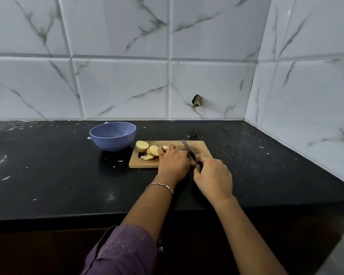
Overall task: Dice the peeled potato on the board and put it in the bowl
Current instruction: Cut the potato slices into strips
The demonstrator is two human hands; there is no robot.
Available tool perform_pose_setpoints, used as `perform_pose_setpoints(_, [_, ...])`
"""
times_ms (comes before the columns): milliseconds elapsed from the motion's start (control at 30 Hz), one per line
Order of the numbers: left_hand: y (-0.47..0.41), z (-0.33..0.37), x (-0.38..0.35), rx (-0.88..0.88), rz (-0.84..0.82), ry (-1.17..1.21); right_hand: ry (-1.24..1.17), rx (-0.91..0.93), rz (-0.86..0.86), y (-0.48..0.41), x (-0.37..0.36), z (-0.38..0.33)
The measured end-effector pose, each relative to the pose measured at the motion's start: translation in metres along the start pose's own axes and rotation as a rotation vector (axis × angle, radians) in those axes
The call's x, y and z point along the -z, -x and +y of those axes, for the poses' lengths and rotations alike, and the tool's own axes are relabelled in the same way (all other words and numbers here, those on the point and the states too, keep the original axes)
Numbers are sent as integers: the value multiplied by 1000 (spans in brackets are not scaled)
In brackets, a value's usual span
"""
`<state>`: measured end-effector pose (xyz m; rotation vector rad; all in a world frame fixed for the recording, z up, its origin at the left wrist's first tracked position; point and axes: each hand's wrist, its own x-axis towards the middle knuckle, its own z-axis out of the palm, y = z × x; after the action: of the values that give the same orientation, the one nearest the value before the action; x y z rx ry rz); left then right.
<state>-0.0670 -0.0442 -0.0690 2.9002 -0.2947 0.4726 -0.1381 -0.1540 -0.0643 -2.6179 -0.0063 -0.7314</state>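
Right hand [213,176] grip clamps the knife [189,151]; left hand [173,160] grip pins potato [163,148] beside the bowl [113,135], steadying cuts.

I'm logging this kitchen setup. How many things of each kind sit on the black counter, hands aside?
Blue bowl: 1
Wooden cutting board: 1
Knife: 1, held in the right hand
Potato pieces in view: about 5; the left hand hides part of them
Total: about 8
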Motion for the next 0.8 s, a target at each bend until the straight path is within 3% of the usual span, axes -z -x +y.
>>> perform_pose_setpoints(433, [-2, -2, 0, -15, 3, -4, 161, 135, -131, -8, 0, -21])
perform_pose_setpoints(800, [2, -2, 1, -3, -17, 8, 164, 181, -57, -4, -2, -13])
